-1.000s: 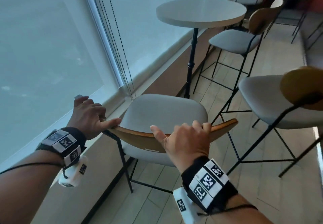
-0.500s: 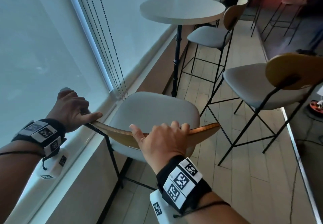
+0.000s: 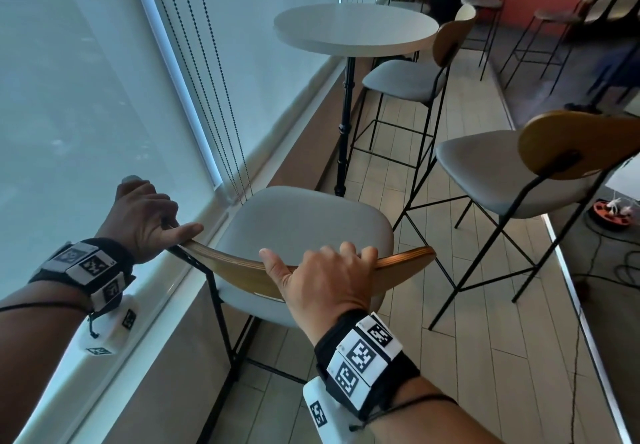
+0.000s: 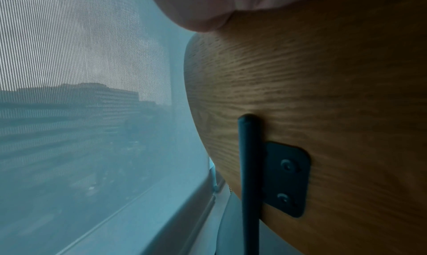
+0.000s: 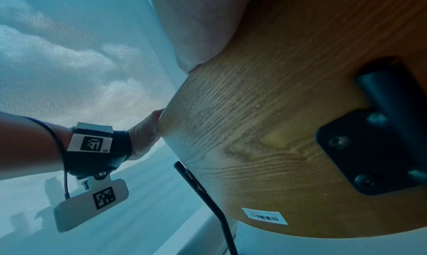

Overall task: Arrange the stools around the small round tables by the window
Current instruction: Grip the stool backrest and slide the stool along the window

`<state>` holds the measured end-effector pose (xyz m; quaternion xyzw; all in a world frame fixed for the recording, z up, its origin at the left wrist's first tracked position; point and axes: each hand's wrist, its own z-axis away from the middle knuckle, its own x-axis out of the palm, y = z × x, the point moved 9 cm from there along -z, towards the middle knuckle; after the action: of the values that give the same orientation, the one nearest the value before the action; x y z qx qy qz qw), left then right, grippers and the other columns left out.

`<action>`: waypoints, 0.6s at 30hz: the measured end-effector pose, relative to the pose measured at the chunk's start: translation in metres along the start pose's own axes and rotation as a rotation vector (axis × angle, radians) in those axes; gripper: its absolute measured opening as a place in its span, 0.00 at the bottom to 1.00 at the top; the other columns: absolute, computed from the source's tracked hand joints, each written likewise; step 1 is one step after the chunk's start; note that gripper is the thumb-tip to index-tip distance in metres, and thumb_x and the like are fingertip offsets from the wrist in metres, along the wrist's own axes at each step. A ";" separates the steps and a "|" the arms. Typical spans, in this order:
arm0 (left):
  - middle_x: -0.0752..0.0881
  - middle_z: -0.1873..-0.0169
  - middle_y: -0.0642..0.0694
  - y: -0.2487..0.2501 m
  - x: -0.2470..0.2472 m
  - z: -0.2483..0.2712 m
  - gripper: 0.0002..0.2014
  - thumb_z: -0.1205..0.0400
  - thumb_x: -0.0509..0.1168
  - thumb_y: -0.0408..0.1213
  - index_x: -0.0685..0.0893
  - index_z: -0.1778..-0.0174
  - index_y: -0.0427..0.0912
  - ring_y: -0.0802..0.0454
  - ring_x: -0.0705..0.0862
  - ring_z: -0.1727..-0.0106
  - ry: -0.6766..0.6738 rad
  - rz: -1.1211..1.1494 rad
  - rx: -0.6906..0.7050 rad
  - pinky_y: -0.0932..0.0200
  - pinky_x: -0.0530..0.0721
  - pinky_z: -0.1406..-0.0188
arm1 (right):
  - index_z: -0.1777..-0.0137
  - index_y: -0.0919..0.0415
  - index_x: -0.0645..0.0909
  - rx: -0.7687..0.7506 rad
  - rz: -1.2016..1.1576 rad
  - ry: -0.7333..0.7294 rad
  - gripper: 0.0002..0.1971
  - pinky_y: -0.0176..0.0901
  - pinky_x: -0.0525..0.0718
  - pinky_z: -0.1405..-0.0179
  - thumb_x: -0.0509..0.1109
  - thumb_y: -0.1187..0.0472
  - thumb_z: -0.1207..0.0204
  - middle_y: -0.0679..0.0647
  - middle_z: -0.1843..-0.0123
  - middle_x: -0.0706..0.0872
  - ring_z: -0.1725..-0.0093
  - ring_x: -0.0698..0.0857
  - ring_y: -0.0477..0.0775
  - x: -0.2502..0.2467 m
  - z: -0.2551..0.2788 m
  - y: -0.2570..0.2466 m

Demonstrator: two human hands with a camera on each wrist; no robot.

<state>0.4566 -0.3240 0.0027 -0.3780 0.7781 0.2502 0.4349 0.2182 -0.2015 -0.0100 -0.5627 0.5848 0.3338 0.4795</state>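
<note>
Here we stand beside the window point(image 3: 86, 80), its blind down and its cords hanging near the sill, with the small round table point(image 3: 353, 28) ahead and two stools already near it: one tucked close point(image 3: 405, 80), another further out on the right point(image 3: 502, 166). Our stool point(image 3: 304, 229) sits just beside the sill, short of the table. We hold its wooden backrest point(image 3: 398, 262) at both ends: the left hand point(image 3: 145, 222) curls round the left corner, the right hand point(image 3: 325, 281) hooks its fingers over the top edge. We judge the stool is mid-placement; next it wants easing toward the table without its legs catching the neighbouring stool.
</note>
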 end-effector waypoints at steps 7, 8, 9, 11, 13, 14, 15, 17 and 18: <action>0.69 0.85 0.57 0.007 -0.004 0.000 0.35 0.23 0.44 0.77 0.67 0.84 0.53 0.44 0.73 0.73 0.002 -0.003 0.003 0.44 0.68 0.45 | 0.85 0.59 0.75 -0.005 -0.037 0.016 0.44 0.55 0.57 0.59 0.45 0.24 0.25 0.54 0.81 0.79 0.69 0.64 0.57 -0.002 0.001 0.000; 0.68 0.85 0.57 0.007 -0.004 0.001 0.35 0.23 0.44 0.77 0.67 0.84 0.53 0.44 0.73 0.74 0.003 -0.002 0.005 0.44 0.68 0.45 | 0.85 0.59 0.75 -0.008 -0.035 0.013 0.44 0.55 0.57 0.59 0.45 0.24 0.25 0.54 0.80 0.79 0.69 0.64 0.57 -0.001 0.001 0.000; 0.67 0.85 0.58 0.008 -0.005 0.000 0.35 0.23 0.44 0.77 0.66 0.84 0.53 0.45 0.72 0.74 0.008 -0.002 0.009 0.43 0.68 0.45 | 0.84 0.59 0.76 -0.014 -0.028 0.000 0.44 0.55 0.57 0.59 0.45 0.23 0.25 0.55 0.80 0.79 0.69 0.65 0.57 0.000 0.001 0.000; 0.67 0.85 0.58 0.011 -0.006 0.000 0.34 0.24 0.43 0.77 0.66 0.84 0.54 0.44 0.73 0.73 -0.009 0.000 -0.001 0.43 0.68 0.45 | 0.82 0.59 0.77 -0.024 -0.008 -0.040 0.45 0.56 0.56 0.58 0.42 0.23 0.25 0.55 0.77 0.81 0.67 0.66 0.57 0.003 0.002 0.000; 0.69 0.85 0.57 0.010 -0.006 0.003 0.35 0.24 0.43 0.78 0.66 0.84 0.54 0.43 0.75 0.72 -0.013 -0.004 -0.013 0.44 0.67 0.44 | 0.79 0.59 0.79 -0.026 -0.004 -0.082 0.45 0.56 0.54 0.58 0.40 0.23 0.25 0.55 0.74 0.83 0.65 0.67 0.57 0.005 0.003 0.002; 0.70 0.85 0.56 0.011 -0.006 0.004 0.35 0.24 0.42 0.78 0.67 0.85 0.54 0.43 0.75 0.72 -0.038 0.004 -0.024 0.45 0.66 0.44 | 0.77 0.59 0.80 -0.026 -0.007 -0.096 0.45 0.56 0.53 0.58 0.40 0.23 0.25 0.55 0.72 0.84 0.64 0.67 0.57 0.005 0.003 0.003; 0.70 0.85 0.56 0.014 -0.007 0.003 0.36 0.25 0.42 0.78 0.67 0.85 0.53 0.43 0.75 0.72 -0.056 0.003 -0.022 0.46 0.66 0.44 | 0.75 0.59 0.81 -0.028 -0.012 -0.113 0.45 0.57 0.53 0.58 0.39 0.23 0.25 0.56 0.69 0.85 0.63 0.67 0.58 0.004 0.003 0.003; 0.70 0.85 0.57 0.011 -0.006 0.005 0.35 0.25 0.42 0.78 0.66 0.84 0.54 0.44 0.75 0.71 -0.061 0.010 -0.024 0.46 0.66 0.45 | 0.71 0.60 0.83 -0.035 -0.020 -0.169 0.46 0.58 0.55 0.55 0.38 0.23 0.25 0.56 0.66 0.85 0.60 0.68 0.58 0.008 0.003 0.003; 0.70 0.85 0.56 0.011 -0.006 0.005 0.35 0.25 0.42 0.79 0.66 0.84 0.54 0.44 0.75 0.71 -0.086 0.024 -0.039 0.47 0.65 0.45 | 0.71 0.60 0.83 -0.038 -0.018 -0.177 0.46 0.58 0.56 0.54 0.38 0.23 0.25 0.57 0.65 0.86 0.60 0.68 0.58 0.008 0.004 0.003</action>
<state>0.4516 -0.3118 0.0060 -0.3659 0.7581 0.2864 0.4577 0.2169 -0.2005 -0.0192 -0.5451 0.5288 0.3889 0.5215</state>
